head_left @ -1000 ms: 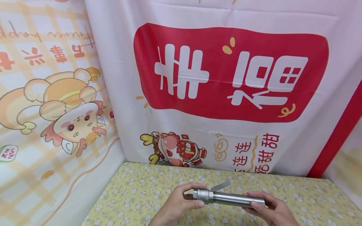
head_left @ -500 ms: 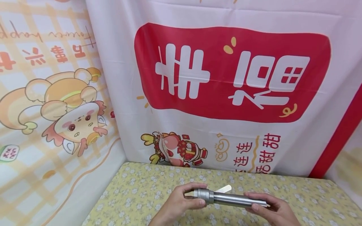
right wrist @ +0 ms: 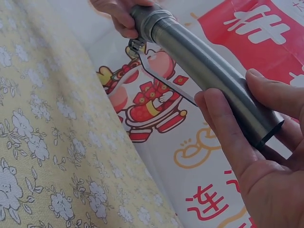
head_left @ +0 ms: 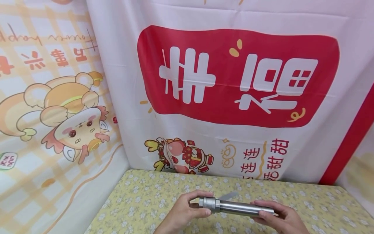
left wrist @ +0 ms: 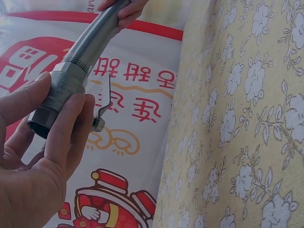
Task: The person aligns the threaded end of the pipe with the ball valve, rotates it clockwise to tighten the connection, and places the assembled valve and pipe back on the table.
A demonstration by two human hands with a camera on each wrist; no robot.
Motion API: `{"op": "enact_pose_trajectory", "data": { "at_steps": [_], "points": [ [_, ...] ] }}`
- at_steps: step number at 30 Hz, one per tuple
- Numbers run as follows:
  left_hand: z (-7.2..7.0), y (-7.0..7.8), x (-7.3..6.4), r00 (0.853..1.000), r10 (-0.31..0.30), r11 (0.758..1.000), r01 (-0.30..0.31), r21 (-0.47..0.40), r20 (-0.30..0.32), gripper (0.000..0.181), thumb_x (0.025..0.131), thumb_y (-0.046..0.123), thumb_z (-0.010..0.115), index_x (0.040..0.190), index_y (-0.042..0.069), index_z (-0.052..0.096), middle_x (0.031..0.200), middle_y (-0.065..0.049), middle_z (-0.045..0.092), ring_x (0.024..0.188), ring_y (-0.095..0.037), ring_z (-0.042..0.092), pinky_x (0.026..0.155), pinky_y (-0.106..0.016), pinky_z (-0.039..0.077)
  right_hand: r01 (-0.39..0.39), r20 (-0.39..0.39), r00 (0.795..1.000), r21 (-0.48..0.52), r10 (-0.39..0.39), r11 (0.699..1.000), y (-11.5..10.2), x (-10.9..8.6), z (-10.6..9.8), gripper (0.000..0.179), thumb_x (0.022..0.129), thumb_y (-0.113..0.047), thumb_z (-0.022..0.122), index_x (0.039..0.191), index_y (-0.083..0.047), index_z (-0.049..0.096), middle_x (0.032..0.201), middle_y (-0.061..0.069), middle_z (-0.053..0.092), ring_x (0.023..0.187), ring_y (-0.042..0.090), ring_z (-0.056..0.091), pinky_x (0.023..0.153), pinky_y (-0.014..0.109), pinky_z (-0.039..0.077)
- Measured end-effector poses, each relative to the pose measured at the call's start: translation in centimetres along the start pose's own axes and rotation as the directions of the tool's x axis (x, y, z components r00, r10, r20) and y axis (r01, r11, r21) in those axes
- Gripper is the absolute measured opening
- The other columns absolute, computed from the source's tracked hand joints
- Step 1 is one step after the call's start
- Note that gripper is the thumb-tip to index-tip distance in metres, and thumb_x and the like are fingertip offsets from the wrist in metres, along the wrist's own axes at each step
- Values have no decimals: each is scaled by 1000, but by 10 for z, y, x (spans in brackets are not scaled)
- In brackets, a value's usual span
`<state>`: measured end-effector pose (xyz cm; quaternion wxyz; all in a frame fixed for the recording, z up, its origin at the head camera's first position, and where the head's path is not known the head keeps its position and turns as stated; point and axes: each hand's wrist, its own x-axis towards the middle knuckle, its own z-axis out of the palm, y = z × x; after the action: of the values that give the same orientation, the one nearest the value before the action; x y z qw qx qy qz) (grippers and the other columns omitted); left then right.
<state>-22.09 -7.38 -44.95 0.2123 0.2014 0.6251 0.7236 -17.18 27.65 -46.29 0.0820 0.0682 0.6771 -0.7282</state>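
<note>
A silvery ball valve [head_left: 208, 203] sits on the end of a long, smooth metal pipe [head_left: 241, 208]; threads [right wrist: 163, 27] show at the joint in the right wrist view. The valve's flat lever [head_left: 228, 196] slants away on the far side, pivoting at a nut [left wrist: 99, 125]. My left hand [head_left: 184, 209] grips the valve body between thumb and fingers, near its open end. At the pipe's other end, my right hand [head_left: 277, 216] holds it with the thumb on the near side and fingers on the far side. The pipe lies nearly level across the head view.
Beneath the hands is a table with a yellow floral cloth [head_left: 140, 191]. A white hanging cloth [head_left: 125, 97] with a large red patch stands behind it. On the left hangs a checked cloth [head_left: 26, 162] with a cartoon animal.
The lever caught bright light half a second ago and looks grey now, as the valve and pipe rolled and shifted slightly. Both hands keep their hold.
</note>
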Motion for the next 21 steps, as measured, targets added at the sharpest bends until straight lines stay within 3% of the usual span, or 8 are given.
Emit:
{"op": "enact_pose_trajectory", "data": {
  "at_steps": [6, 9, 17, 21],
  "points": [
    [1, -4, 1, 1000, 27, 1000, -27, 3, 7, 47, 96, 6, 83, 141, 4, 71, 145, -12, 68, 111, -24, 76, 93, -33, 65, -44, -160, 986, 0, 43, 999, 0, 3, 10, 39, 101, -18, 80, 136, -2, 76, 118, 13, 79, 104, 29, 80, 96, 52, 64],
    [2, -6, 2, 999, 37, 999, -37, 7, 14, 46, 96, 5, 82, 141, 4, 71, 146, -11, 67, 111, -24, 75, 92, -32, 65, -43, -203, 979, -42, 33, 998, -1, 5, 12, 41, 101, -19, 80, 136, 1, 74, 119, 13, 78, 103, 28, 78, 93, 50, 65],
    [-1, -6, 2, 998, 55, 998, -55, 16, 45, 48, 98, 7, 81, 144, 2, 68, 149, -13, 65, 112, -25, 75, 92, -31, 65, -9, -103, 995, -176, -9, 984, -2, 3, 8, 46, 104, -28, 77, 139, 1, 72, 128, 14, 77, 108, 24, 77, 95, 46, 66],
    [-1, -6, 2, 998, 46, 999, -46, 17, 35, 46, 98, 7, 81, 143, 4, 70, 148, -12, 65, 112, -24, 75, 93, -32, 65, 15, -84, 996, -181, -30, 983, -1, 2, 7, 40, 104, -27, 77, 133, 0, 74, 124, 12, 77, 107, 24, 76, 94, 46, 66]
  ]
}}
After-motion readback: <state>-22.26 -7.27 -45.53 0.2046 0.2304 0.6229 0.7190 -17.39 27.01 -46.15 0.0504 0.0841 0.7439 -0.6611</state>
